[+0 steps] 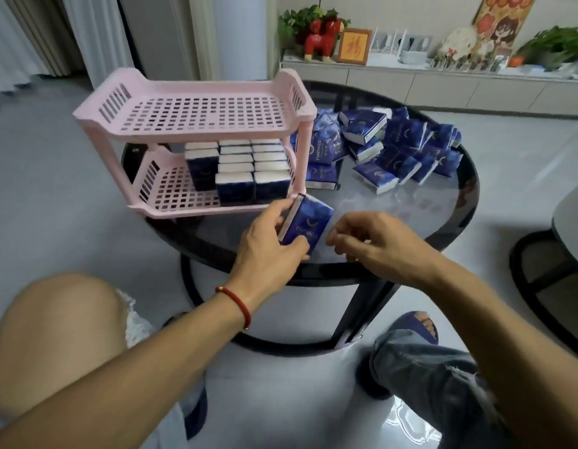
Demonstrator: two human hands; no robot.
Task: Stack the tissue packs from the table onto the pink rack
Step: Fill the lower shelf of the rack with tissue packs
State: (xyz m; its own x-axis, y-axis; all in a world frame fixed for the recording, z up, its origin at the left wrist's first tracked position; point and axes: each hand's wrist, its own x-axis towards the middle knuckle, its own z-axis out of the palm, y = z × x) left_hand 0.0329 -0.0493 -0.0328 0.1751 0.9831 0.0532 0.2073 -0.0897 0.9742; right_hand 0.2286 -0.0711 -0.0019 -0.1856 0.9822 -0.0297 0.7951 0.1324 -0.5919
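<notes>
A two-tier pink rack (197, 92) stands on the left of a round dark glass table (443, 202). Its top shelf is bare. On its lower shelf, several blue tissue packs (248, 170) stand upright in rows towards the right. A loose pile of blue tissue packs (388, 144) lies on the table to the right of the rack. My left hand (265, 251) grips one blue tissue pack (308, 222) just in front of the rack's lower right corner. My right hand (375, 238) hovers right beside that pack, fingers curled, holding nothing.
A sideboard (443, 82) with plants, a red figure and a framed picture runs along the back wall. Another dark table edge and its frame (566, 241) stand at the right. My knees and a slippered foot (417, 325) are under the table's near edge.
</notes>
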